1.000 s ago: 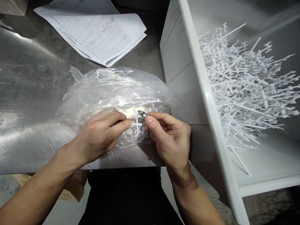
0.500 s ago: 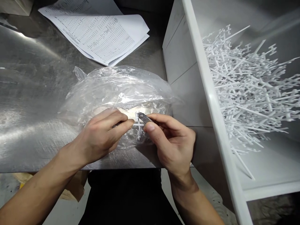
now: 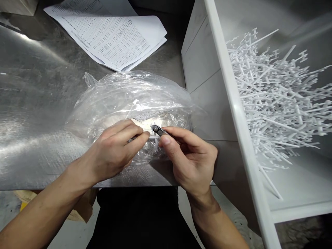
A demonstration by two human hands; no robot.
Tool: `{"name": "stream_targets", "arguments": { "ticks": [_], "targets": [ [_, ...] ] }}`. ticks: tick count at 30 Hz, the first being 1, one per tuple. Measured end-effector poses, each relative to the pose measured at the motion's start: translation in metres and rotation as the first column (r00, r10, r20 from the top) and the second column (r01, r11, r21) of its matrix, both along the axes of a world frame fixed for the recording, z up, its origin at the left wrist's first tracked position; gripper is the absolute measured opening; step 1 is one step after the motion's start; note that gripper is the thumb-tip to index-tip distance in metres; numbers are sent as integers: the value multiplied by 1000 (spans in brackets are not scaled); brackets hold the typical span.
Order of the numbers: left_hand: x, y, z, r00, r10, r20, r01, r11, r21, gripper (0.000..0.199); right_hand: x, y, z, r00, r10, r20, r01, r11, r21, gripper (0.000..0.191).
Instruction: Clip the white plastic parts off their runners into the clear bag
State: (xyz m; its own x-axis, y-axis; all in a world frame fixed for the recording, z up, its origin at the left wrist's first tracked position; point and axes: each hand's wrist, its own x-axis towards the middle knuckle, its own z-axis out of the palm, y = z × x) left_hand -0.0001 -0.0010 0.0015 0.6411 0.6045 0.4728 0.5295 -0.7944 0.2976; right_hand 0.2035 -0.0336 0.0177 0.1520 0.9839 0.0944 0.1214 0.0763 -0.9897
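My left hand [image 3: 116, 148] pinches a small white plastic sprue [image 3: 155, 137] with crossing arms, its near end hidden by my fingers. Between thumb and forefinger, my right hand [image 3: 190, 155] grips a metal nail clipper [image 3: 159, 130]. The clipper's jaws meet the upper part of the sprue; whether they are fully closed is too small to tell. Beneath both hands lies a clear plastic bag [image 3: 135, 90], with something pale inside or under it.
A pile of white plastic sprues [image 3: 280, 93] fills part of the white bin [image 3: 234, 103] on my right, whose wall rises beside my hand. Printed sheets [image 3: 111, 38] lie at the back of the metal table [image 3: 38, 103]. Below the front edge is a cardboard box [image 3: 84, 205].
The clipper has turned slightly and covers more of the sprue's upper part. My hands have barely moved, and the whole view has shifted a little.
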Motion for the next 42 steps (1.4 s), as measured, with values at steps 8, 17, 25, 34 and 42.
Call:
{"name": "stream_targets", "arguments": {
  "ticks": [8, 17, 25, 34, 42],
  "targets": [
    [0, -1, -3, 999, 32, -7, -32, 999, -28, 24, 0, 4, -1, 991, 19, -130, -30, 996, -84, 6],
    [-4, 2, 5, 966, 241, 91, -246, 968, 42, 10, 3, -2, 1, 998, -66, 11, 66, 998, -11, 8],
    [-5, 0, 3, 957, 272, 102, -280, 957, 76, 14, 4, -3, -1, 999, -24, 41, 24, 1000, 5, 10],
    [-2, 3, 4, 960, 261, 101, -269, 960, 81, 15, 7, -1, -5, 1000, 27, 2, -27, 998, -49, 6],
    [-1, 3, 3, 961, 270, 63, -276, 955, 108, 14, 4, -1, 3, 997, 22, -70, -24, 999, -27, 12]
  ]
}}
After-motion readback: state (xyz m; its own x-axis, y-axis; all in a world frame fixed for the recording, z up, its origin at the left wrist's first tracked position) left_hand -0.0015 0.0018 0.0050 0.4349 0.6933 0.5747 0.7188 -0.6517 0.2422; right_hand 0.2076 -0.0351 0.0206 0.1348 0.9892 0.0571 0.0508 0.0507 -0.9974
